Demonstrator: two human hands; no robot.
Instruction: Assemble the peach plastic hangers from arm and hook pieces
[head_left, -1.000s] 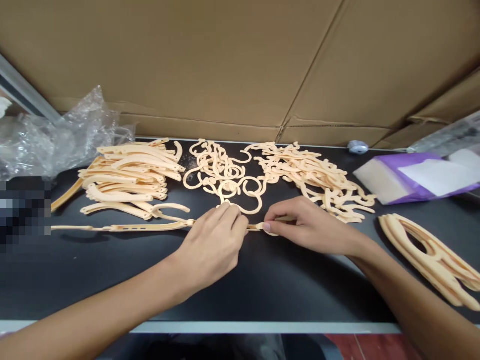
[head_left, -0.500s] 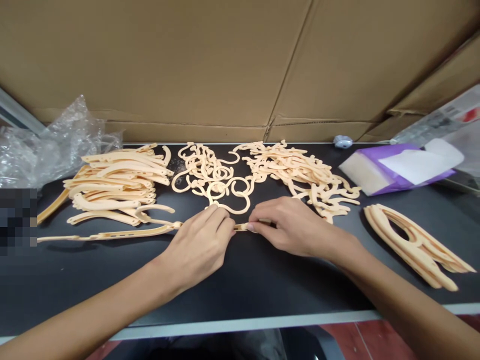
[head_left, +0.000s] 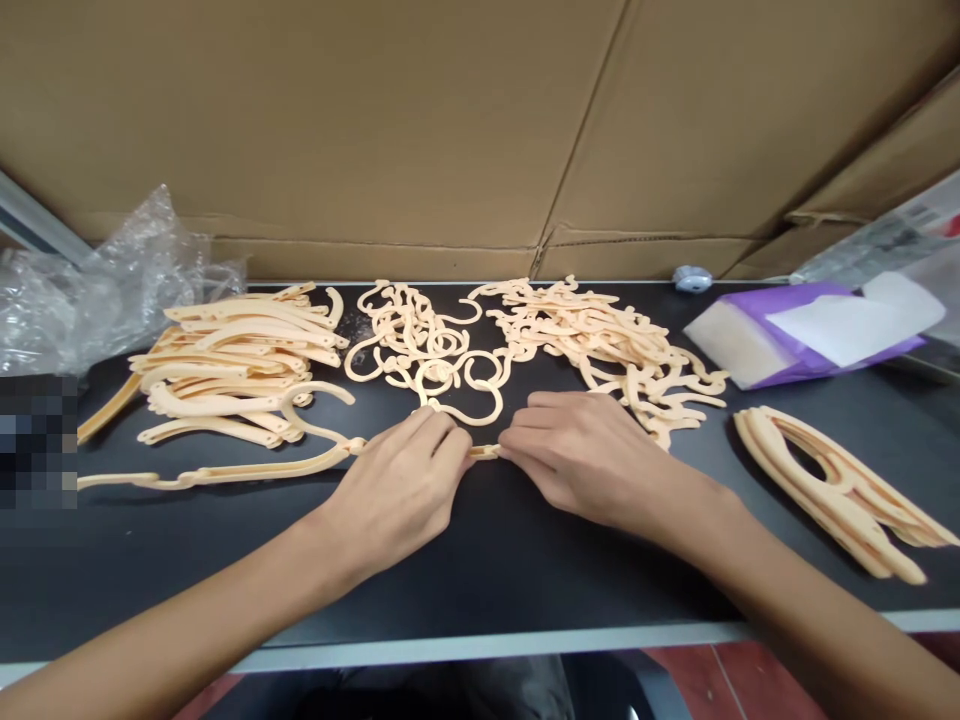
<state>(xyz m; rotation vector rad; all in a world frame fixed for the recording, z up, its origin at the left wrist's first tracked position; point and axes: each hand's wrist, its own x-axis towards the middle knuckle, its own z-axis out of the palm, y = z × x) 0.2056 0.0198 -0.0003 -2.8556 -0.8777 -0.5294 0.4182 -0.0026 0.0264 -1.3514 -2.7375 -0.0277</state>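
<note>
A cream plastic folding clothes hanger (head_left: 262, 468) stretches sideways across the front of the dark tabletop, its curved hook (head_left: 296, 412) rising left of my hands. Over its right arm my left hand (head_left: 409, 465) is closed, fingers wrapped around it. My right hand (head_left: 574, 450) pinches the hanger's right end just beyond; a short bit of cream plastic shows between the two hands. What lies under my right fingers is hidden.
Behind lie piles of curved hanger arms (head_left: 217, 365), hooks (head_left: 420, 330) and small end pieces (head_left: 600, 325). Stacked hangers (head_left: 832, 490) rest at right, near a purple tissue pack (head_left: 810, 335). Crumpled clear plastic (head_left: 127, 280) sits at left; cardboard (head_left: 360, 130) stands behind.
The hanger's hook has tipped up from lying low. My right hand has turned with its back more over the pinch, and its fingers have closed nearer my left hand.
</note>
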